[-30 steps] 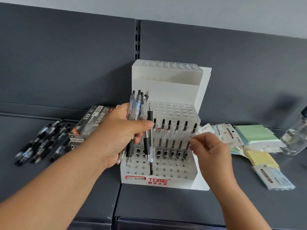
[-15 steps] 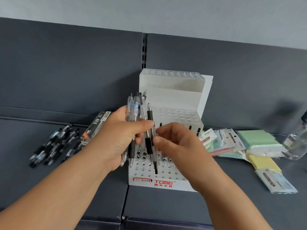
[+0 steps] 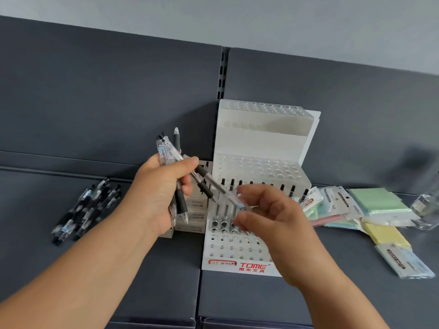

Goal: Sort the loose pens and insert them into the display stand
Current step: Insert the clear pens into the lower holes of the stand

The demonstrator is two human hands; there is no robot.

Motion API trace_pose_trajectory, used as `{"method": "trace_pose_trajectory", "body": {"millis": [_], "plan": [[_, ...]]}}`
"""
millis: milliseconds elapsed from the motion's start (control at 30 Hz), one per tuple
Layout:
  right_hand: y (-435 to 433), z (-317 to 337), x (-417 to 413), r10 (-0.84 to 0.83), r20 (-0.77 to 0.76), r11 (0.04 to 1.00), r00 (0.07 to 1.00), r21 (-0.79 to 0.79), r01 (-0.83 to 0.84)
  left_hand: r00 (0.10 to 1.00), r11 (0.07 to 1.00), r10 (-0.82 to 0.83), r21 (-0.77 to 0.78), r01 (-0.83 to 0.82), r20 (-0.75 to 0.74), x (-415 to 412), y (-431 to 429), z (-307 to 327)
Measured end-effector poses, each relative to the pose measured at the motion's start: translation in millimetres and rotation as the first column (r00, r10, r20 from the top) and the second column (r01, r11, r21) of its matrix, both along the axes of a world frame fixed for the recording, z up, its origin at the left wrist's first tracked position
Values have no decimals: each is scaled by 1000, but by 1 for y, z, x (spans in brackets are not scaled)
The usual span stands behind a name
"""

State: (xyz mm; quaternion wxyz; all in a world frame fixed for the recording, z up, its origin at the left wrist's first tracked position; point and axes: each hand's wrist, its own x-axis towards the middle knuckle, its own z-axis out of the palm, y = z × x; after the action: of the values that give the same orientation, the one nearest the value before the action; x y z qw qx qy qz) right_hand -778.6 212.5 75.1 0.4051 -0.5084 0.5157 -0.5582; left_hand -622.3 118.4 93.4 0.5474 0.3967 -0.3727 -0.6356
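Note:
A white tiered display stand (image 3: 237,260) with rows of holes and a red TOME label stands on the dark shelf. A row of black-topped pens (image 3: 282,187) fills its middle tier. My left hand (image 3: 161,193) grips a bunch of clear pens with black grips (image 3: 169,153), held left of the stand. My right hand (image 3: 273,217) hovers over the stand's lower tier and pinches the end of one clear pen (image 3: 225,192) that slants from the bunch down to its fingers; this part is blurred. More loose pens (image 3: 85,207) lie in a heap on the shelf at the left.
Stacked pen boxes (image 3: 194,214) lie between my left hand and the stand. Right of the stand are packets of sticky notes (image 3: 337,200), green (image 3: 377,200) and yellow (image 3: 384,233) pads, a flat packet (image 3: 403,260), and a clear jar (image 3: 425,210). A dark back panel rises behind.
My left hand has shifted left and tilted the bunch. My right hand went from the right end of the pen row to the bunch and now draws one pen out toward the stand.

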Motion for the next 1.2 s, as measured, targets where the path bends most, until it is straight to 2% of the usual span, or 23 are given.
{"method": "trace_pose_trajectory", "body": {"millis": [67, 133, 367, 533, 733, 867, 967, 1033, 1200], "plan": [[-1, 6, -1, 18, 143, 997, 990, -73, -8, 1000, 999, -8, 35, 8, 6, 2, -1, -3], [-4, 11, -1, 25, 196, 990, 980, -138, 3, 999, 998, -39, 58, 38, 20, 2, 1, -5], [-11, 8, 14, -10, 158, 979, 987, -198, 41, 995, 983, -99, 152, 101, -23, 5, 1, -12], [-11, 8, 22, -30, 249, 975, 968, -208, 84, 995, 987, -92, 137, 87, 32, 9, 3, -15], [-13, 15, 16, -222, 272, 926, 936, -241, 290, 988, 993, -105, 71, 97, 112, 14, 5, -22], [-13, 15, 12, -325, 169, 892, 930, -272, 361, 988, 993, -92, 79, 82, 124, 23, 1, -29], [-17, 12, 14, -408, -65, 877, 911, -304, 371, 979, 995, -93, 51, 86, 179, 28, -1, -33], [-21, 9, 17, -411, -200, 895, 889, -276, 352, 972, 994, -108, 28, 104, 210, 30, 0, -33], [-30, -2, 23, -396, -348, 916, 850, -219, 338, 959, 991, -130, -3, 136, 252, 36, 0, -34]]}}
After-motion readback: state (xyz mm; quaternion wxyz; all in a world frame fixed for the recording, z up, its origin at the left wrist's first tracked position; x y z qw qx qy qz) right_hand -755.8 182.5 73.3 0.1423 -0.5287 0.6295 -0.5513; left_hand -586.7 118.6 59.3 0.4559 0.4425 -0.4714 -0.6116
